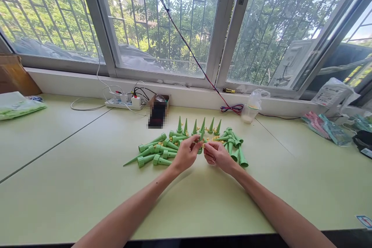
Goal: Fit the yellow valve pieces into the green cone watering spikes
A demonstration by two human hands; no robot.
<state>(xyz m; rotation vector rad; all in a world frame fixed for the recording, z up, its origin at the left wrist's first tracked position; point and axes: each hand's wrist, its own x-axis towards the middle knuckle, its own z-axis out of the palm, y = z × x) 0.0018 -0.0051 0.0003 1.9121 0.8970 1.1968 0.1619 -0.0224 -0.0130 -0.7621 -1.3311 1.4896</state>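
Note:
My left hand (186, 154) pinches a green cone-shaped spike (201, 138) between thumb and fingers, holding it upright above the pale green table (87, 170). Right beside it, my right hand (216, 155) is curled with its fingertips pinched on a small yellow piece (204, 145) at the spike's base. Several loose green spikes (154, 151) lie in a heap to the left of my hands. More of them lie to the right (236, 149). Several spikes (197, 126) stand upright in a row behind my hands.
A white power strip (124, 102) with cables lies by the window sill, next to a small dark box (158, 114). A bagged plastic cup (251, 110) stands at the back right. Packets (325, 128) lie far right, a green bag (17, 104) far left.

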